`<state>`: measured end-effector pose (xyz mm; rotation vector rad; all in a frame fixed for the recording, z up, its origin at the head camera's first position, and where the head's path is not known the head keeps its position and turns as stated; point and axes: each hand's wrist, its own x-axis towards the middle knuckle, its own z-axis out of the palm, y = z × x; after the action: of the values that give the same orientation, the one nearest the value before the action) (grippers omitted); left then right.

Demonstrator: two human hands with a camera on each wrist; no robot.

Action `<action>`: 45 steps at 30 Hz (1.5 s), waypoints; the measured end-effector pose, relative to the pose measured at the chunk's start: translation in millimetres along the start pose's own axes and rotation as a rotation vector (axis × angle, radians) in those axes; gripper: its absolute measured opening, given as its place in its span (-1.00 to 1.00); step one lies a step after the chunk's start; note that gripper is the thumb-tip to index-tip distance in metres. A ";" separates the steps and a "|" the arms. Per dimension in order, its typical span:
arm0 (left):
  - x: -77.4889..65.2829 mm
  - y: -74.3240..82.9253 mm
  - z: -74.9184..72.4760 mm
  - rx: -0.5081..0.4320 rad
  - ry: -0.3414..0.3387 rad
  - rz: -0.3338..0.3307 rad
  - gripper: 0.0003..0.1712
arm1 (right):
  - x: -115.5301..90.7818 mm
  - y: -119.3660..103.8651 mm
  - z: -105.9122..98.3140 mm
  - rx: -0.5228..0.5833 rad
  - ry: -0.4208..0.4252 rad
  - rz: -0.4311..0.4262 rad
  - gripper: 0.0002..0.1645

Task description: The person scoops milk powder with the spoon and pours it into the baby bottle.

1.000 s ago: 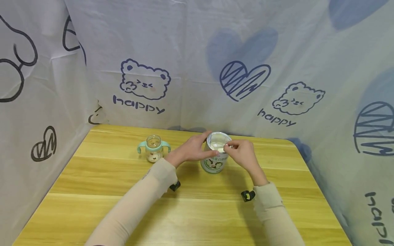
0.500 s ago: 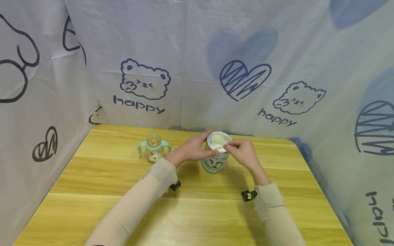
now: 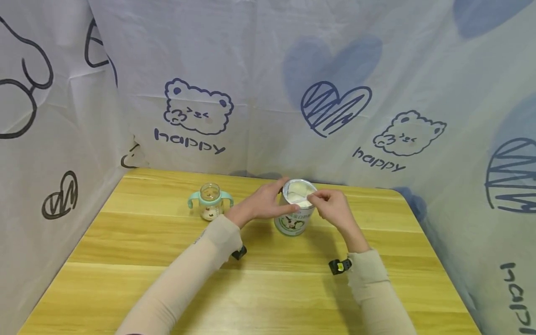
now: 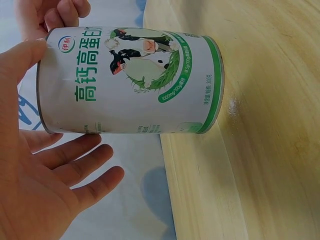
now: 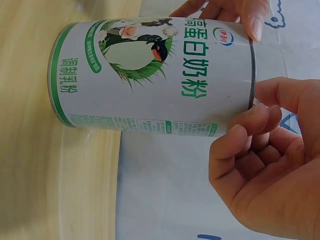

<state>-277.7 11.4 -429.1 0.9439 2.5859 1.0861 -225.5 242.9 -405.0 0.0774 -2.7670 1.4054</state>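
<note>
A white and green milk powder can (image 3: pixel 291 224), with a cow on its label, stands upright and uncovered near the table's back edge. Pale powder (image 3: pixel 298 187) shows inside its mouth. My left hand (image 3: pixel 264 203) grips the can near the top, thumb across the front and fingers spread around the far side. At the right of the rim, my right hand (image 3: pixel 333 210) pinches the end of a thin whitish scoop (image 3: pixel 299 201) that reaches into the can. In the right wrist view the curled fingers (image 5: pixel 231 145) are right at the rim and the scoop is hidden.
A clear baby bottle (image 3: pixel 211 210) with mint-green handles stands uncapped left of the can, pale contents at its bottom. The wooden table (image 3: pixel 259 293) meets a printed cloth (image 3: pixel 268 60) at the back. A small whitish patch (image 4: pixel 233 106) lies on the wood beside the can's base.
Inside the can, the scoop and powder surface have shifted slightly, with more pale powder showing now than a second ago. Both hands keep nearly the same place; can and bottle stay put.
</note>
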 end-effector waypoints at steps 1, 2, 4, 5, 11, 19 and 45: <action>0.2 0.3 0.1 0.001 0.000 -0.002 0.09 | 0.0 0.2 0.0 -0.017 0.012 -0.005 -0.70; 0.2 0.6 0.0 0.002 -0.001 -0.005 0.10 | -0.1 0.5 -0.1 -0.033 0.026 -0.006 -0.70; 0.5 1.1 0.1 0.005 -0.002 -0.010 0.10 | -0.6 0.4 -0.3 -0.055 0.050 -0.011 -0.70; 0.6 1.4 0.1 0.004 -0.003 -0.014 0.11 | -0.9 0.2 -0.7 -0.064 0.062 -0.012 -0.69; 0.7 2.1 0.0 0.002 -0.006 -0.020 0.11 | -1.8 -1.3 -4.7 -0.079 0.125 0.014 -0.66; 0.3 1.6 0.1 0.005 0.002 -0.008 0.08 | -2.0 -0.4 -10.2 -0.042 0.197 0.020 -0.67; 1.1 -1.8 1.1 0.011 0.009 0.026 0.07 | -2.8 3.0 -5.3 -0.246 0.325 -0.284 -0.78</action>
<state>-278.9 11.8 -431.0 0.9799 2.5961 1.0860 -222.8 249.0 -404.5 0.2053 -2.5132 0.9128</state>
